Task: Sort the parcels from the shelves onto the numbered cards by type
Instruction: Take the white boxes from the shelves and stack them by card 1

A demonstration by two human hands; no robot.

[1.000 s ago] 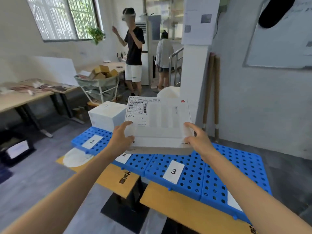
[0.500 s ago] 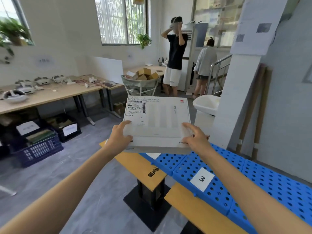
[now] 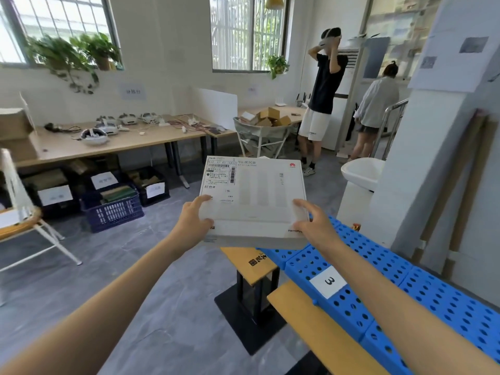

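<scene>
the parcel (image 3: 254,201) sits dead centre of my view, a flat white box held about level in the air between both my hands, over the far end of the benches.

going down in size: the long wooden table (image 3: 130,144) runs along the wall from 9 to 11 o'clock, with headsets (image 3: 93,135) and cables scattered on top. the blue perforated panels (image 3: 433,293) stretch from just under the parcel out to 4 o'clock, lying on a wooden bench (image 3: 319,328) at 5 o'clock. a 2nd bench (image 3: 243,259) pokes out right below the parcel at 6 o'clock. at 1 o'clock stand 2 people, 1 in a black shirt (image 3: 326,87) with arms raised to the head, 1 in a white top (image 3: 378,104) facing away. a cart of cardboard boxes (image 3: 263,131) is at 12 o'clock, past the parcel. a dark blue crate (image 3: 113,212) rests on the floor at 9 o'clock, under the table. a white basin (image 3: 362,171) is at 2 o'clock.

my left hand (image 3: 193,226) grips the parcel's near left corner, thumb curled over the top face. my right hand (image 3: 315,226) grips the near right corner, fingers bent over the top.

the card marked 3 (image 3: 328,282) lies on the blue panels at 5 o'clock, near my right forearm. a shipping label (image 3: 220,174) covers the parcel's far left corner, a small red logo (image 3: 292,165) the far right.
</scene>
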